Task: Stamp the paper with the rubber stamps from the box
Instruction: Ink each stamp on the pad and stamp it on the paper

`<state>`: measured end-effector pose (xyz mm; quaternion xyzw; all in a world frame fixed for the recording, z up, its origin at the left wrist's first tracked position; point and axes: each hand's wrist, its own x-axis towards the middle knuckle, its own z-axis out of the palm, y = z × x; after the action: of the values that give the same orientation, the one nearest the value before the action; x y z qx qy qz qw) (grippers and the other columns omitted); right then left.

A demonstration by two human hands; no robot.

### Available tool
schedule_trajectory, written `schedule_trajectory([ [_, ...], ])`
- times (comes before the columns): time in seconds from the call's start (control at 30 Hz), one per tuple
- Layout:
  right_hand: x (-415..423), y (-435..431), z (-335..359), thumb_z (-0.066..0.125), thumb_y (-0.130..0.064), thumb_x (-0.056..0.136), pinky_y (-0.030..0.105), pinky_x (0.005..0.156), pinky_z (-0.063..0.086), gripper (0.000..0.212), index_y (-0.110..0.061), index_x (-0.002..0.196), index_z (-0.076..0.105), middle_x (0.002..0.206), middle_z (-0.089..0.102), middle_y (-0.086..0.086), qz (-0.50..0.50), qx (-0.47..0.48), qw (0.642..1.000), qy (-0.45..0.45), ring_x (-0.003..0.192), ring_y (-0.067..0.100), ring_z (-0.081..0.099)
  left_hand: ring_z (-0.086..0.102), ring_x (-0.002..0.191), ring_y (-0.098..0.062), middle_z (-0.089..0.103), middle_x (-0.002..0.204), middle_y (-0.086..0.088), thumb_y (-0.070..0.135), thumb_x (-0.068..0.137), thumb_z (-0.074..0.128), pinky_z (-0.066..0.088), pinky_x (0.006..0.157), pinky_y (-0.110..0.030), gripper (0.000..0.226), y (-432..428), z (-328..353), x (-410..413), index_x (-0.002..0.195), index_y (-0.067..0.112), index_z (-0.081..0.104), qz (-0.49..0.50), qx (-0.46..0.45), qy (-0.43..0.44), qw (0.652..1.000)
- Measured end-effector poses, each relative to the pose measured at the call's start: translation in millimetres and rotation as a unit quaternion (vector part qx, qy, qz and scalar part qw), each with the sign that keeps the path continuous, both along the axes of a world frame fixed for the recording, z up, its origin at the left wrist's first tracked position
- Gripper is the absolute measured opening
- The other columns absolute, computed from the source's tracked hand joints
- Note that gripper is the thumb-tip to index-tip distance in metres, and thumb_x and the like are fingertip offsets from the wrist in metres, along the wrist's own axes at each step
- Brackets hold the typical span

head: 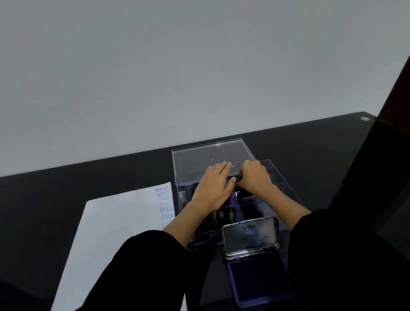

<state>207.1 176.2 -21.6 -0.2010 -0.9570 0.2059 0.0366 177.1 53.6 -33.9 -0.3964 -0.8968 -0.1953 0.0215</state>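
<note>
Fingers [221,166] of left hand [211,190] straight and together, laid flat over open clear box [284,193], tips touching lower edge of raised lid [211,157]. At far left on black table [52,190], white paper [112,239], lying flat just beside box, with column of blue stamped words [164,202] along right edge, "FRAGILE" topmost. Inside box compartments, below left wrist, black-handled rubber stamps [229,213] standing upright. Just right of left hand, right hand [254,175], fingers curled down into box near lid's edge; unclear whether gripping anything. Nearest camera, just in front of box, open ink pad [260,275], blue surface exposed, metal cover [250,237] upright, marked "Artline". Black sleeves [147,273] on both arms.
</note>
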Motion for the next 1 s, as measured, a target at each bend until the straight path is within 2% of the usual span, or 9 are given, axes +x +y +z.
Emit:
schedule_trajectory([
  [0.07,3.0,-0.3,2.2,0.072,-0.02,0.079,0.03,0.066,0.047,0.025,-0.001,0.095,0.07,0.096,0.07,0.017,-0.003,-0.022,1.0,0.013,0.091,0.029,0.065,0.025,0.142,-0.017,0.03,0.153,-0.004,0.027,0.1,0.033,0.008,0.119,-0.035,0.047,-4.5,3.1,1.3,0.144,0.011,0.03,0.006,0.018,0.002,1.0],
  [0.2,12.7,-5.1,14.9,0.076,-0.02,0.077,0.033,0.082,0.054,0.026,-0.004,0.096,0.071,0.098,0.071,0.012,-0.001,-0.047,0.995,0.086,0.094,0.024,0.067,0.026,0.141,-0.016,0.032,0.152,-0.005,0.026,0.1,0.034,0.011,0.118,-0.034,0.046,-19.4,15.0,5.1,0.143,0.011,0.033,0.012,0.035,-0.001,0.999],
  [0.3,22.9,-11.0,30.7,0.075,-0.019,0.078,0.025,0.078,0.048,0.026,-0.007,0.1,0.069,0.103,0.069,0.009,-0.009,-0.053,0.99,0.132,0.096,0.021,0.066,0.027,0.141,-0.017,0.033,0.151,-0.006,0.025,0.1,0.034,0.015,0.117,-0.03,0.046,-33.3,29.4,13.3,0.143,0.009,0.033,0.013,0.037,0.006,0.999],
  [0.5,54.8,-26.9,61.8,0.074,-0.018,0.078,0.025,0.075,0.048,0.022,-0.01,0.097,0.069,0.107,0.065,0.011,-0.014,-0.037,0.977,0.21,0.094,0.021,0.065,0.027,0.14,-0.017,0.035,0.15,-0.006,0.023,0.1,0.035,0.016,0.114,-0.023,0.046,-60.9,57.1,40.5,0.144,0.009,0.032,0.015,0.035,0.022,0.999],
  [0.73,106.8,-51.7,78.1,0.074,-0.019,0.079,0.025,0.076,0.045,0.021,-0.011,0.098,0.069,0.106,0.059,0.009,0.001,-0.018,0.973,0.231,0.093,0.022,0.061,0.031,0.138,-0.019,0.039,0.148,-0.007,0.021,0.099,0.036,0.02,0.113,-0.025,0.044,-89.4,70.3,83.9,0.142,0.008,0.036,0.018,0.039,0.019,0.999],
  [0.87,136.1,-62.5,67.0,0.074,-0.019,0.078,0.027,0.074,0.046,0.02,-0.013,0.096,0.07,0.105,0.06,0.009,0.005,-0.018,0.976,0.219,0.092,0.022,0.062,0.037,0.134,-0.021,0.044,0.144,-0.009,0.017,0.098,0.037,0.024,0.11,-0.025,0.042,-101.4,67.0,111.3,0.138,0.007,0.04,0.014,0.043,0.013,0.999],
  [1.0,162.9,-73.8,49.8,0.075,-0.019,0.078,0.03,0.08,0.049,0.021,-0.012,0.096,0.07,0.107,0.06,0.009,0.004,-0.022,0.978,0.208,0.094,0.022,0.062,0.039,0.132,-0.02,0.047,0.141,-0.008,0.016,0.098,0.038,0.026,0.107,-0.024,0.04,-110.1,53.2,134.2,0.136,0.006,0.043,0.01,0.041,0.003,0.999],
])
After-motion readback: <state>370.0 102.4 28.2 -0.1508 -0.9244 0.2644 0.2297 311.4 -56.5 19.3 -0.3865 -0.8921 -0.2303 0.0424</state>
